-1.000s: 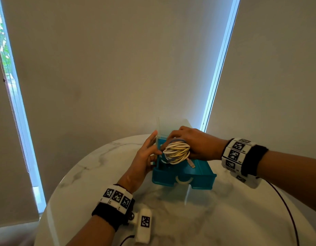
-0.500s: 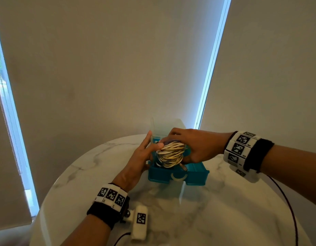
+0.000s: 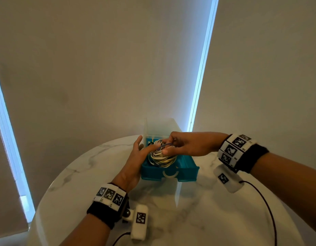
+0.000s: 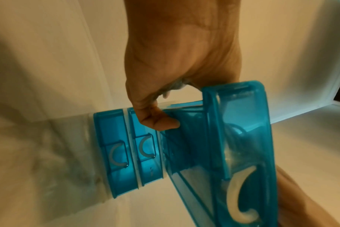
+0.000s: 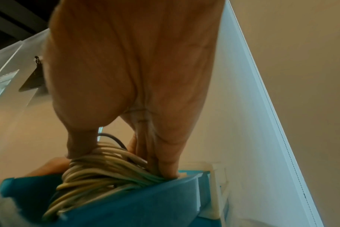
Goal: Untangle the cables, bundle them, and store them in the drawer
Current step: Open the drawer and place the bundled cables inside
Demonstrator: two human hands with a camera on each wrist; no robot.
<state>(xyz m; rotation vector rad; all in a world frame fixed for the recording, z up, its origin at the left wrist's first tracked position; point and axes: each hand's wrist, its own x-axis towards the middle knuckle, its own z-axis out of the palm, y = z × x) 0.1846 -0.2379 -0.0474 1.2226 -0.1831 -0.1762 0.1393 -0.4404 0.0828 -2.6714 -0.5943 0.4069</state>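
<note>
A teal drawer [image 3: 182, 172] stands pulled out of a clear plastic drawer unit [image 3: 159, 126] on the table. A coiled bundle of white cables [image 3: 161, 156] lies in the drawer, with a thin dark strand across its top. My right hand [image 3: 168, 146] reaches in from the right and pinches the top of the bundle [image 5: 99, 167] between thumb and curled fingers. At the drawer's left side my left hand [image 3: 144, 147] has its thumb up against the clear unit and its straight fingers against the coil. In the left wrist view its thumb [image 4: 159, 121] presses the drawer's side [image 4: 243, 138].
Two more teal drawers [image 4: 115, 153] sit shut in the unit below the open one. The unit stands at the far edge of a round marble table [image 3: 207, 219], with window blinds close behind. A thin dark wire [image 3: 265, 201] trails from my right wrist across the table.
The cable bundle has gone down from above the drawer's front into the drawer. My right hand now pinches its top, and my left fingers have moved in against the coil.
</note>
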